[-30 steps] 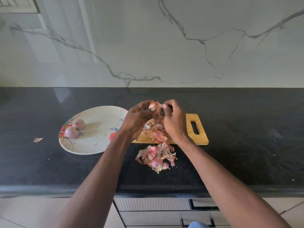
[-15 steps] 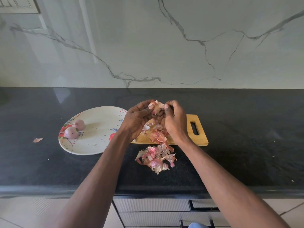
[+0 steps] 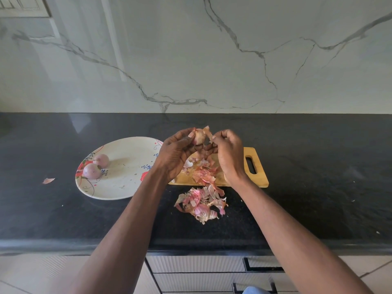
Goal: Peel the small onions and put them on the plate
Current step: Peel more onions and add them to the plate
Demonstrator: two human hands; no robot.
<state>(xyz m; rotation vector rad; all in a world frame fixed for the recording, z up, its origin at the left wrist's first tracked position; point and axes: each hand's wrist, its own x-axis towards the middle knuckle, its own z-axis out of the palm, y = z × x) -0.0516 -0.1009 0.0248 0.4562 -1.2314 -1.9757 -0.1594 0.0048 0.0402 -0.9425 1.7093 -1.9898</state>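
Observation:
My left hand [image 3: 177, 154] holds a small pinkish onion [image 3: 199, 137] above the wooden cutting board [image 3: 259, 180]. My right hand [image 3: 229, 152] pinches a strip of papery skin [image 3: 208, 132] that stands off the onion's top. Two peeled onions [image 3: 92, 170] [image 3: 102, 160] lie together at the left side of the white flowered plate [image 3: 127, 166]. Loose skins [image 3: 203, 170] lie on the board under my hands.
A heap of onion peels [image 3: 200, 203] lies on the black counter [image 3: 318, 177] just in front of the board. One stray peel [image 3: 48, 180] lies left of the plate. A marble wall rises behind the counter; drawers [image 3: 201, 272] sit below its front edge.
My hands have drawn slightly apart, and the right one has pulled a strip of skin up and away from the onion. The plate and its onions have not moved.

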